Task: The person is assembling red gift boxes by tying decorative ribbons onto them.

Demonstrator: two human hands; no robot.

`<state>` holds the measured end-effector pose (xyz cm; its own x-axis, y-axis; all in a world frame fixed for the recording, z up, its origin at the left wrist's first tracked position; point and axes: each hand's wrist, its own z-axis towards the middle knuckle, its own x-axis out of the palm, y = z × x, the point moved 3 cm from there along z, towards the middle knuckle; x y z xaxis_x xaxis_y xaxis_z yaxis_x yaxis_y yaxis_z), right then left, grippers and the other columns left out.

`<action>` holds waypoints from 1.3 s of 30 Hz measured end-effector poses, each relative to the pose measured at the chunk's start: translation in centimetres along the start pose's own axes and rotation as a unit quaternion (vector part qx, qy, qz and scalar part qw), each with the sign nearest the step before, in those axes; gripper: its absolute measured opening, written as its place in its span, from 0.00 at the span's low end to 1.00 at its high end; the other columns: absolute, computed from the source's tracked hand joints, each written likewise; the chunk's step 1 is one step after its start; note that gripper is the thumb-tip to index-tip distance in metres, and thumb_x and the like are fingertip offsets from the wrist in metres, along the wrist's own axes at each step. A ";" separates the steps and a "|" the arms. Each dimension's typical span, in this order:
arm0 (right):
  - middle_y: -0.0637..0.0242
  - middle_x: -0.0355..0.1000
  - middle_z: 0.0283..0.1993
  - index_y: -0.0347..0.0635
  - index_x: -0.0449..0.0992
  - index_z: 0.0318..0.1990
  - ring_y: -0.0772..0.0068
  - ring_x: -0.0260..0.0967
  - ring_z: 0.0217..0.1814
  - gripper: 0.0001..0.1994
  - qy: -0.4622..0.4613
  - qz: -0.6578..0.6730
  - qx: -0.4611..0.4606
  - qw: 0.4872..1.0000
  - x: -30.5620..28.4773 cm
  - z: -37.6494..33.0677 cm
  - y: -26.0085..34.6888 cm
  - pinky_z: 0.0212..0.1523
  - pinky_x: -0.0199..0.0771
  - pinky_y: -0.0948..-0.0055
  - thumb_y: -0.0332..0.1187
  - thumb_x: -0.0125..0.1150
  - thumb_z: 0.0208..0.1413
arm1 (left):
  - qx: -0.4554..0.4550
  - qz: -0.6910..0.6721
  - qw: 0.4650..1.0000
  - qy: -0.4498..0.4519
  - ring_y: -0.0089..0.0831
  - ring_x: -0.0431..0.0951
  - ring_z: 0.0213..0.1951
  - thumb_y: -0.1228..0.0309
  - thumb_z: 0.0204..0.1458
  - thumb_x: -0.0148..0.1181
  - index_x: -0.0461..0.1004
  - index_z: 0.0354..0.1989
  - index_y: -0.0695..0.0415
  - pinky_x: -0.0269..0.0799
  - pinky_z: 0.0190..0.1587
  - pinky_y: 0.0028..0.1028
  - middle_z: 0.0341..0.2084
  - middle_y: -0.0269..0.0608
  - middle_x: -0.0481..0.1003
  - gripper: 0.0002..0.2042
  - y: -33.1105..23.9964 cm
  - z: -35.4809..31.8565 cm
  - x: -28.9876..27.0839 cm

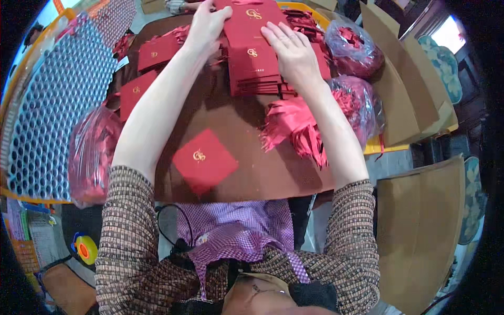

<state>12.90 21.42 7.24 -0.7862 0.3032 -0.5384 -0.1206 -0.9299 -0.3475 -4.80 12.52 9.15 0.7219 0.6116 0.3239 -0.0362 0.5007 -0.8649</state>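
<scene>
My left hand [209, 26] is closed at the left edge of a flat red gift bag [244, 23] with a gold emblem, at the far middle of the table. My right hand [294, 52] lies with outstretched fingers on the right side of the bags. Beneath that bag sits a stack of flat red bags [254, 71], reaching toward me. Between my forearms, near the table's front edge, lies a single red square piece [205, 160] with a gold emblem. Beside my right forearm is a bundle of pinkish-red ribbons [291, 118].
More red bags [137, 92] lie left of my left forearm. Clear plastic sacks of red material [94, 155] stand at left and another sack [354, 47] at right. A blue honeycomb-like panel [58, 100] borders the left; open cardboard boxes [401, 79] border the right.
</scene>
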 end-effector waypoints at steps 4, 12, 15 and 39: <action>0.60 0.67 0.59 0.43 0.69 0.55 0.58 0.63 0.62 0.26 0.109 0.006 0.024 0.994 7.4 -3.5 -2.7 0.59 0.62 0.62 0.21 0.49 0.44 | -0.033 0.344 0.937 -0.059 0.43 0.75 0.42 0.73 0.47 0.59 0.63 0.54 0.66 0.73 0.45 0.35 0.42 0.57 0.71 0.24 9.5 6.3 -1.8; 0.57 0.63 0.61 0.39 0.66 0.57 0.55 0.59 0.64 0.26 0.299 0.094 0.071 0.947 12.0 -10.1 -1.0 0.59 0.62 0.62 0.23 0.47 0.46 | 0.136 0.700 0.666 0.219 0.53 0.57 0.63 0.53 0.56 0.48 0.62 0.60 0.56 0.58 0.59 0.52 0.63 0.48 0.57 0.26 19.2 4.7 0.3; 0.56 0.64 0.60 0.38 0.66 0.57 0.54 0.59 0.63 0.25 0.344 0.115 0.075 0.929 12.3 -10.5 -0.3 0.57 0.63 0.61 0.23 0.47 0.47 | 0.039 0.720 0.632 0.283 0.50 0.48 0.67 0.49 0.58 0.41 0.50 0.67 0.54 0.45 0.64 0.55 0.66 0.42 0.52 0.32 22.5 3.3 -0.6; 0.64 0.69 0.44 0.43 0.75 0.39 0.60 0.64 0.49 0.13 0.337 0.301 0.052 0.891 -3.0 -16.3 9.1 0.53 0.60 0.62 0.25 0.61 0.42 | 0.410 0.670 0.584 0.206 0.46 0.74 0.35 0.66 0.46 0.53 0.74 0.25 0.60 0.71 0.39 0.39 0.29 0.48 0.74 0.10 8.2 1.4 -2.1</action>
<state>24.04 15.47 -6.85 -0.1898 -0.2336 -0.9536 0.1168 -0.9698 0.2144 -7.59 16.24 1.91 -0.2345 0.6757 -0.6989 -0.9559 -0.0293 0.2924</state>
